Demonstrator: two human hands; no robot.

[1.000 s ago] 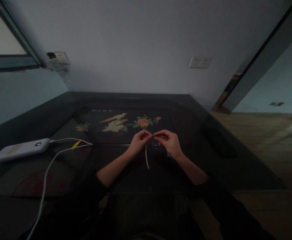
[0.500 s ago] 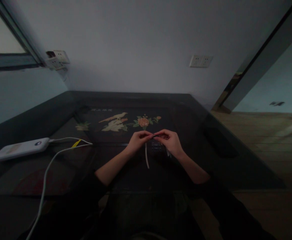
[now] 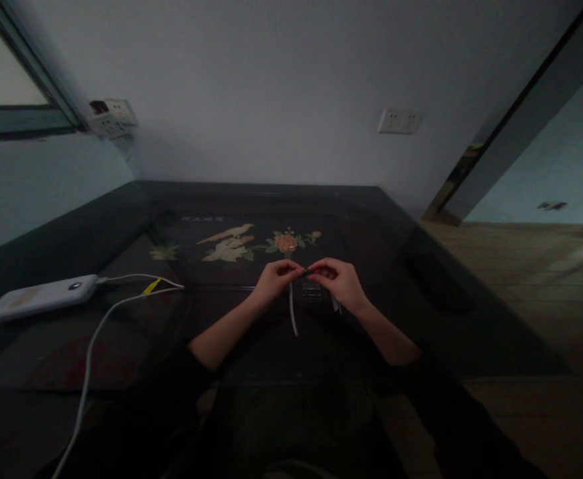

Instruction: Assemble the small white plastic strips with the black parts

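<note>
Above the dark table [image 3: 251, 332], my left hand [image 3: 277, 278] and my right hand [image 3: 339, 281] meet fingertip to fingertip. Both pinch a small dark piece [image 3: 307, 272], too small and dim to name. A thin white strip [image 3: 293, 311] hangs or lies just below my left fingers; I cannot tell whether it is held. Under the fingertips sits a dark, shiny ridged object [image 3: 312, 291], partly covered by my right hand. A short pale strip [image 3: 335, 303] shows beside my right palm.
At the left lies a white power bank [image 3: 42, 298] with a white cable [image 3: 90, 359] running to the front edge. A dark flat object [image 3: 438, 283] lies on the right. Behind the table stands a wall with sockets [image 3: 401, 121].
My fingertips have drawn slightly apart, with a little more of the dark piece showing between them. Everything on the table stays where it was.
</note>
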